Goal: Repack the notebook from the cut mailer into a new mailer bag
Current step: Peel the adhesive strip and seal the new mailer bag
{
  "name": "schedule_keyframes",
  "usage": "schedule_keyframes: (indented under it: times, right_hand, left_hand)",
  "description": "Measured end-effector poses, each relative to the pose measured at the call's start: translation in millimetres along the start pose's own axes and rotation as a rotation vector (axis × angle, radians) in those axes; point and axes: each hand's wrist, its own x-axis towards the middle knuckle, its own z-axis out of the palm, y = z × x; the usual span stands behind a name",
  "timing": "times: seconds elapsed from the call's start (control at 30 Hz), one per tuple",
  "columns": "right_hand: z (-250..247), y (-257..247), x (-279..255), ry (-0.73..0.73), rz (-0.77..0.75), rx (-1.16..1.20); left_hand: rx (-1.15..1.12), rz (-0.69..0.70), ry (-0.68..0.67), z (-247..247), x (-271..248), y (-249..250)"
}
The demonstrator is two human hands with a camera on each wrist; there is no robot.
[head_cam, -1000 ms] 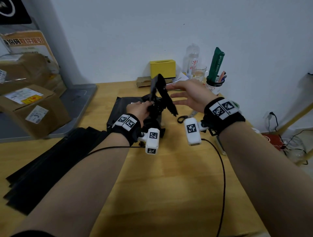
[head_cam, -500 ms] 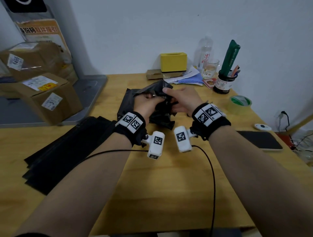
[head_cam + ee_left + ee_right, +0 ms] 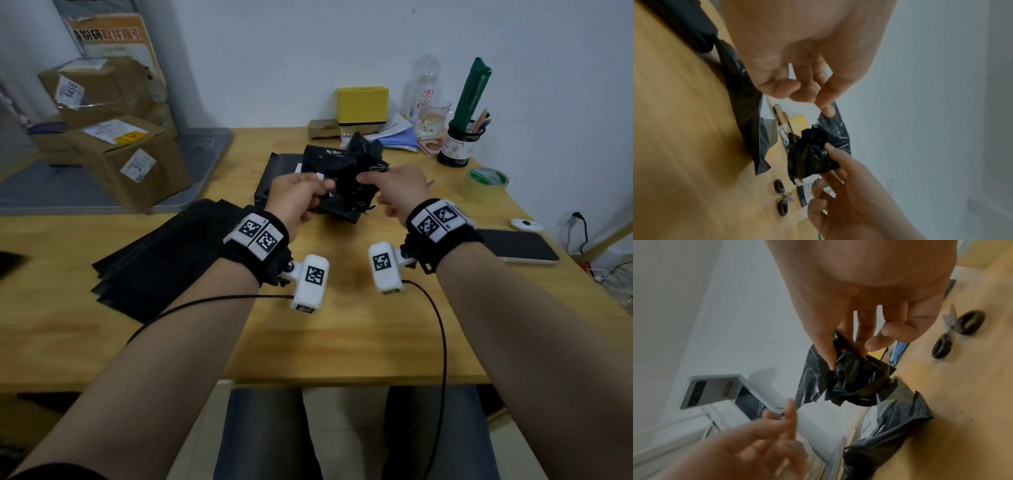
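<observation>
Both hands at the crumpled cut mailer (image 3: 346, 178); right hand (image 3: 394, 192) pinching it; left hand (image 3: 294, 198) fingertips curled, grip unclear

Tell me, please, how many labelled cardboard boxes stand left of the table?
2: the front box nearest the table, and the 4466 box behind it, higher up. More may be hidden behind them.

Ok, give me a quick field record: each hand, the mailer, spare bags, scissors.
left hand: fingers curled by the plastic; grip unclear
right hand: pinches crumpled black plastic
cut mailer: crumpled, lifted above the table
notebook: not visible
new mailer bags: flat stack, left of the hands
scissors: lying on the table, untouched
</observation>
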Motion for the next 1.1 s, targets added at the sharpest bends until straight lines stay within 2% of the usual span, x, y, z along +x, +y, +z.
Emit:
schedule_keyframes:
  times: [0.07,0.13,0.23,0.47,0.57,0.7,0.9,1.0,1.1]
  right_hand:
    - [-2.1,-2.5,-8.3,0.017,-0.045,-0.085]
    - [0.4,-7.2,-18.9,0.013,-0.076,-0.179]
    - [7.4,-13.8,-33.0,-0.065,-0.122,-0.222]
    - [20.0,-19.6,-60.0,-0.244,-0.212,-0.115]
    - [19.7,-17.2,-67.4,-0.305,-0.248,0.006]
    - [19.3,-10.6,-70.4,-0.302,-0.264,0.072]
    - [16.5,-1.0,-64.0,-0.193,-0.234,0.146]
    - [9.1,5.0,-62.8,-0.253,-0.162,0.043]
    - [-4.1,9.4,-63.2,-0.317,-0.065,0.077]
  left_hand:
    - [-0.001,0.101,0.025,-2.8,-15.0,6.3]
    - [0.034,0.171,-0.011,-1.3,-28.3,14.4]
    - [0.149,0.21,-0.012,-1.3,-35.5,22.9]
    - [0.126,0.221,-0.062,-18.2,-41.5,16.9]
    - [0.099,0.139,-0.133,-24.6,-50.0,14.8]
    - [0.289,0.091,-0.134,-31.6,-53.3,12.8]
    - [0.304,0.13,-0.127,-34.8,-46.0,1.9]
    - [0.261,0.132,-0.153,-28.8,-44.1,-3.1]
    - [0.241,0.118,-0.224,-18.6,-46.9,1.5]
